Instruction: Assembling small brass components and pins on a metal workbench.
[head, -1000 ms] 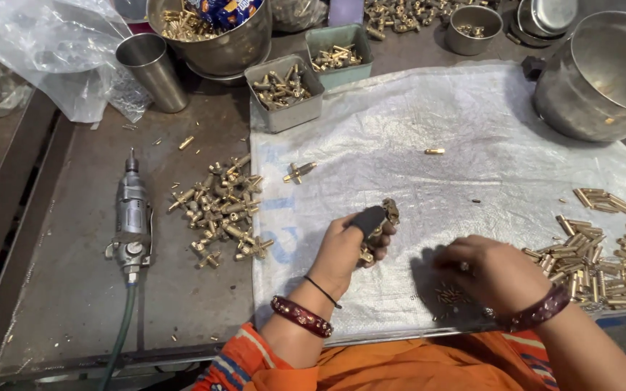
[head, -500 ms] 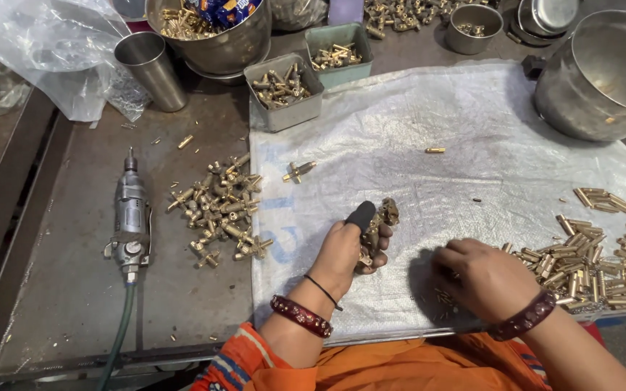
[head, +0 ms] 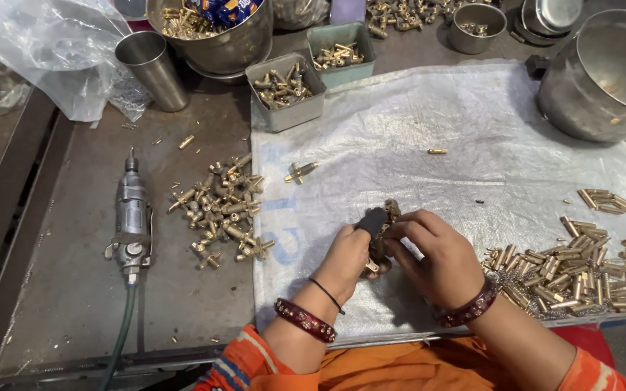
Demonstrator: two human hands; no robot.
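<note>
Hands meet near the middle of the white cloth (head: 472, 130) on the worktop (head: 74, 289). Left hand (head: 348, 255) is closed around a black-handled holder (head: 372, 219) carrying a brass fitting (head: 391, 211), its long axis tilted far-right. Right hand (head: 432, 253) pinches that fitting from the right, nearer the brass pin heap (head: 581, 271).

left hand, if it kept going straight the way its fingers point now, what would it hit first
The left hand points up and slightly right, and already touches the brass fitting it holds. Beyond that lies bare white cloth; further on probably the teal tray, though depth is unclear.
</note>
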